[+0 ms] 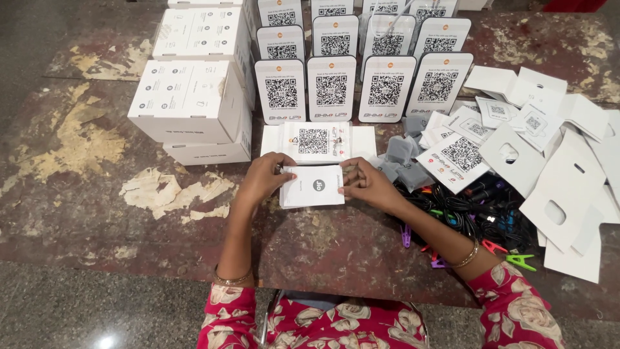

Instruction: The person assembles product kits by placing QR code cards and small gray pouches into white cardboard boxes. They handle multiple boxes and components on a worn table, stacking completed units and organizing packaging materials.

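Your left hand [261, 179] and right hand [369, 184] clamp a small white packet [313, 186] from either side, low over the worn worktop [90, 194]. Just beyond it lies a flat code card [314, 141]. To the right sit black cables [481, 207] and loose card cutouts [562, 187]. Farther off stand rows of code stands [358, 64], with white boxes [190, 97] at far left.

White boxes [190, 97] far left; upright white code placards [361, 61] behind
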